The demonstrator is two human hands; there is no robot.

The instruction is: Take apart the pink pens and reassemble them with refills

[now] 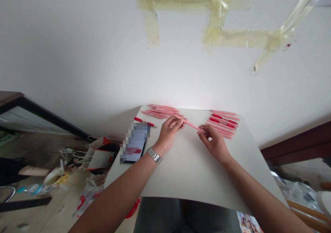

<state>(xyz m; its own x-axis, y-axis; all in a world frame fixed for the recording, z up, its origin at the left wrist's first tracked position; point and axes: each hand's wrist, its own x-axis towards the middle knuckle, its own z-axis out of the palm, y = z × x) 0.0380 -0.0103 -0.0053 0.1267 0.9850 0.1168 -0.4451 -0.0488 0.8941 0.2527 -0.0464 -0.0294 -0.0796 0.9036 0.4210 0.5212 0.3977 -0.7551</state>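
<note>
A pink pen slants over the white table, held between both hands. My left hand, with a metal watch on its wrist, pinches the pen's upper left part. At the lower right end, the fingers of my right hand close on the pen's tip; the exact contact is partly hidden. Behind my left hand lies a pile of pink pens. Just beyond my right hand is a row of pink pens, with red pens among them.
Left of my left hand lie a red pen and a phone. A white wall with yellowed tape rises behind the table. Paper bags, a plastic bag and a bottle are on the floor at left.
</note>
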